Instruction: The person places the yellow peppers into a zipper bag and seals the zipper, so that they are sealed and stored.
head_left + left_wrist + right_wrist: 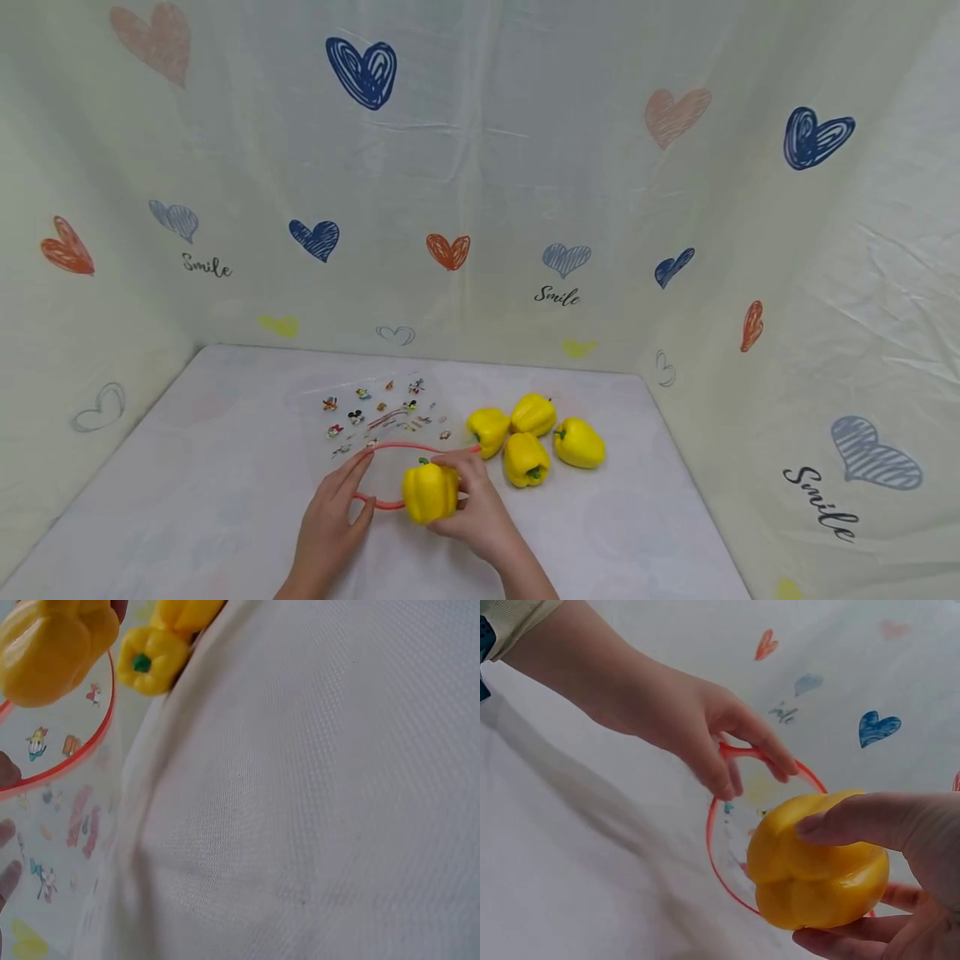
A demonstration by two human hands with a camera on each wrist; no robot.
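Note:
My left hand (332,518) holds the left end of a clear plastic bag (352,477) with a red rim and small cartoon prints. Thumb and fingers lie at its rim, which stands apart as a wide loop in the right wrist view. A yellow bell pepper (431,492) is gripped in my right hand (472,510), thumb on one side and fingers beneath, as the right wrist view shows. This bell pepper (817,859) overlaps the right part of the red rim (731,889). In the left wrist view only fingertips (9,879) of the left hand show.
Several more yellow bell peppers (526,458) sit grouped on the white-covered table (615,533), just right of the bag. Behind the table hangs a pale curtain (480,167) printed with hearts, and it continues along both sides.

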